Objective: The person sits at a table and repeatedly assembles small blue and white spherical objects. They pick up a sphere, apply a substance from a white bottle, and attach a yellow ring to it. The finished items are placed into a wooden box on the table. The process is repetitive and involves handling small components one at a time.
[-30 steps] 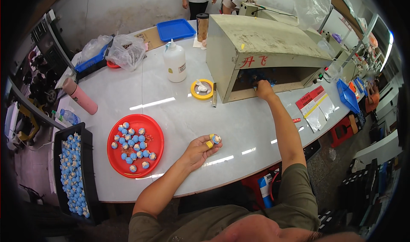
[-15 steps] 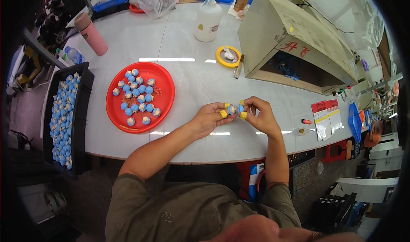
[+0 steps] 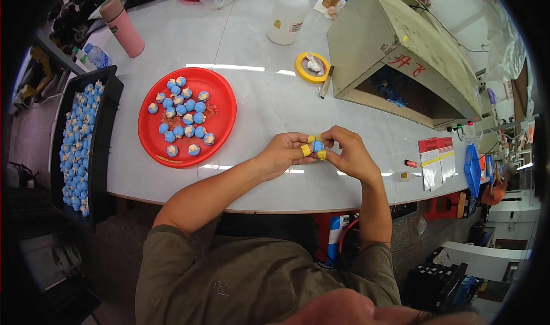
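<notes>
White round-edged table (image 3: 258, 96) with light glare, grey concrete floor (image 3: 28, 136), cluttered shelving at right.

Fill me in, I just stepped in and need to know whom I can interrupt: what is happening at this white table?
A person seated at the white table pinches one small blue piece between both hands. The left hand and right hand meet above the table edge, with yellow tape on several fingertips. To the left, a red plate holds many similar blue pieces, and a black tray carries more. A beige metal box stands behind.
</notes>
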Tool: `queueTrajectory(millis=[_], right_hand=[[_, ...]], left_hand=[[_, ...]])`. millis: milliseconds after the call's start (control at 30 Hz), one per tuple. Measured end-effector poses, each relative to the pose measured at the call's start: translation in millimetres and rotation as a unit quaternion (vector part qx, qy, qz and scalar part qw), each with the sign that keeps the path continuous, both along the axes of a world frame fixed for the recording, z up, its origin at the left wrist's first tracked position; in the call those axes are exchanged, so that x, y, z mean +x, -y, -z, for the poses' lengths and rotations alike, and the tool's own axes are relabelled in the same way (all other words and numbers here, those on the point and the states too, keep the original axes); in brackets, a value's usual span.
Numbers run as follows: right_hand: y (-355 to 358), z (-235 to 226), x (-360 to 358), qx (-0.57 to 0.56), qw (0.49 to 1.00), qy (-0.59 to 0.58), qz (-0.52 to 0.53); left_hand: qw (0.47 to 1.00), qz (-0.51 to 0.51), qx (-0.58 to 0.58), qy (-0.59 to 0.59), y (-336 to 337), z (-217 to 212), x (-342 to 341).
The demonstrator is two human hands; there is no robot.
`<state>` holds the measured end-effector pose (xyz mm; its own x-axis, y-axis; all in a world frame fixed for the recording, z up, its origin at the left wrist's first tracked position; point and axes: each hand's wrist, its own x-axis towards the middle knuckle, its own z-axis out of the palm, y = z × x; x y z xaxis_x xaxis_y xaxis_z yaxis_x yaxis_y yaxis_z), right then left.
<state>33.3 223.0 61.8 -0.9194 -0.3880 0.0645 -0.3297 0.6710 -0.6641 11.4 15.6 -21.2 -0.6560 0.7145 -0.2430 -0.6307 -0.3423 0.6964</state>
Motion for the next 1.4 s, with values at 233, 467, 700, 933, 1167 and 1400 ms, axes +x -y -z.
queueTrajectory(millis=[233, 467, 700, 933, 1167, 1400], right_hand=[[3.2, -9.4, 0.1, 0.039, 0.999, 0.002, -0.005], [5.6, -5.6, 1.9, 0.038, 0.998, -0.042, -0.001], [8.6, -4.3, 3.1, 0.052, 0.997, -0.05, 0.005], [5.5, 2.1, 3.4, -0.017, 0.999, 0.005, 0.037], [14.9, 7.0, 6.1, -0.017, 0.997, -0.014, 0.071], [15.0, 2.6, 7.9, 0.01, 0.998, -0.026, 0.06]], left_hand=[[1.0, -0.005, -0.007, -0.009, -1.4, 2.5, 1.3], [1.0, -0.009, 0.005, 0.005, 0.1, -2.1, 1.3], [0.999, -0.022, -0.02, -0.018, -3.0, 5.2, 1.6], [0.999, -0.036, -0.013, -0.008, -4.0, 9.2, 2.4], [0.999, -0.054, -0.006, 0.0, -4.5, 11.9, 3.9], [0.999, -0.048, -0.009, -0.008, -2.6, 4.4, 4.5]])
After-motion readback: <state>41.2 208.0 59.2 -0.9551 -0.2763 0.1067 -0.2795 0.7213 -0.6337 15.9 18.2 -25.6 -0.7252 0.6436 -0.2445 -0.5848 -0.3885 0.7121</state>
